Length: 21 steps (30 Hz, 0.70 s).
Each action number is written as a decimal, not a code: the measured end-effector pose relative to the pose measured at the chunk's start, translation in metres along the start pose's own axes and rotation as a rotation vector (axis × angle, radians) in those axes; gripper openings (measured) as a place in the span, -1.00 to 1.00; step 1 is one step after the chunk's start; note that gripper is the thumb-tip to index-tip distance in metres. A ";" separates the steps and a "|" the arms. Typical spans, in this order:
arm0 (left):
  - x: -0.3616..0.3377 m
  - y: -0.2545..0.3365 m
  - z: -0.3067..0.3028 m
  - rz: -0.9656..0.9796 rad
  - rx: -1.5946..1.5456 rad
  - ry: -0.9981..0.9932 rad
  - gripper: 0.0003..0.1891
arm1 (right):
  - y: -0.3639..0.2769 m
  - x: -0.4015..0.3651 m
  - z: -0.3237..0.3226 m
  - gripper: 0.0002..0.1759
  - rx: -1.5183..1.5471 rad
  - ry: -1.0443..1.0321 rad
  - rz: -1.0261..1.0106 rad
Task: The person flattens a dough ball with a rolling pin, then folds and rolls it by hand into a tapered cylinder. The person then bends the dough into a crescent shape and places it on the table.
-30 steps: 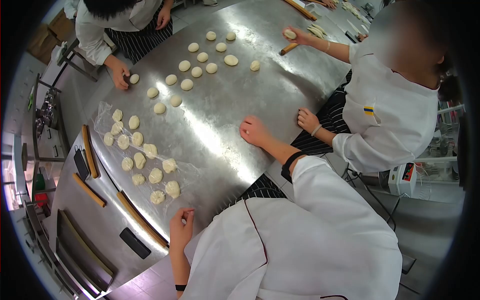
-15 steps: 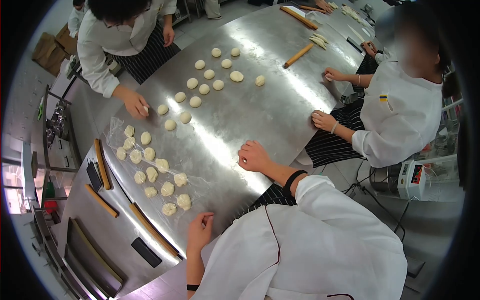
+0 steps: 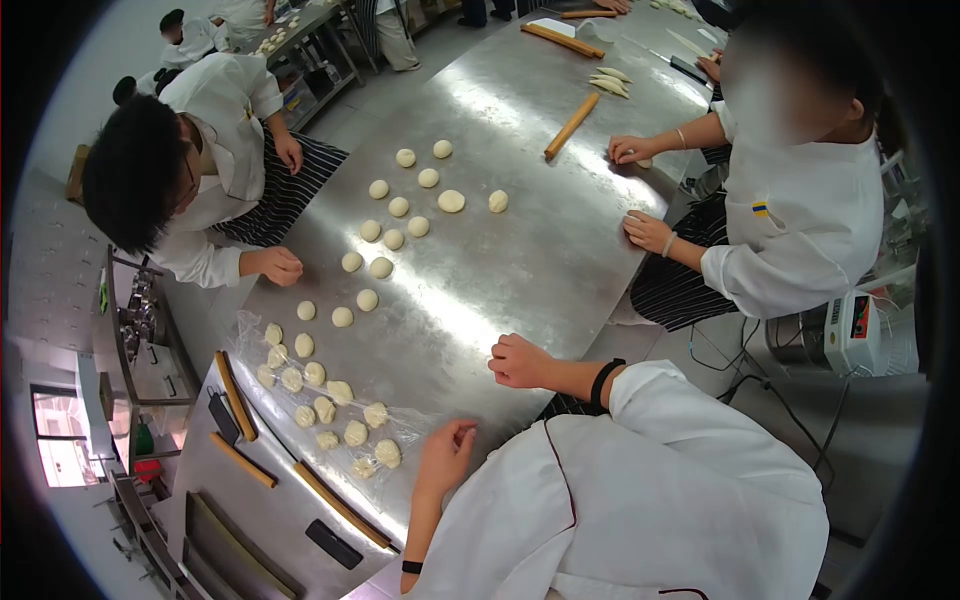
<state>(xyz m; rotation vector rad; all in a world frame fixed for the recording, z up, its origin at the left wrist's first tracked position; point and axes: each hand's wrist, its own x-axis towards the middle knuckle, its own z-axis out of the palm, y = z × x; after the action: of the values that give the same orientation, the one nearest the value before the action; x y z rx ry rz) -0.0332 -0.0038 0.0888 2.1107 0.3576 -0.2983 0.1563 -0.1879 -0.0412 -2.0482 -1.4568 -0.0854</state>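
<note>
My right hand (image 3: 521, 361) rests curled on the steel table (image 3: 470, 290); whatever is under the fingers is hidden. My left hand (image 3: 446, 455) is at the table's near edge, fingers bent and partly hidden, beside the rough dough pieces (image 3: 355, 433) under clear plastic film (image 3: 400, 425). Several smooth dough balls (image 3: 381, 268) lie farther up the table. Across the left side, a co-worker's hand (image 3: 281, 266) is closed above the table, next to the dough balls. On the right, another co-worker has one hand (image 3: 632, 150) over a dough piece and the other (image 3: 648, 231) on the table.
Rolling pins lie at the left (image 3: 343, 505) and at the far side (image 3: 571, 126), near long shaped dough pieces (image 3: 611, 82). A black phone-like object (image 3: 333, 544) is on the near left table. A scale-like machine (image 3: 850, 335) stands at the right.
The view has shifted, moving the table's contents down. The left co-worker's hand has drawn back from a dough ball. The right co-worker's far hand has moved inward over the table.
</note>
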 end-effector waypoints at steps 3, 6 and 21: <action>-0.005 0.001 0.001 -0.046 -0.017 0.034 -0.79 | -0.003 0.008 -0.006 -0.87 -0.023 -0.071 0.024; -0.009 -0.004 0.002 -0.102 -0.030 0.065 -0.80 | -0.005 0.015 -0.013 -0.87 -0.026 -0.110 0.032; -0.003 0.017 0.009 -0.163 -0.077 0.120 -0.78 | 0.020 0.019 -0.035 -0.46 0.431 -0.260 -0.090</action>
<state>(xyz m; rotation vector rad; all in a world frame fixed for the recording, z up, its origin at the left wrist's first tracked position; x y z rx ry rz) -0.0302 -0.0202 0.0981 2.0322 0.6043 -0.2493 0.1912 -0.1945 -0.0145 -1.6854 -1.5600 0.4378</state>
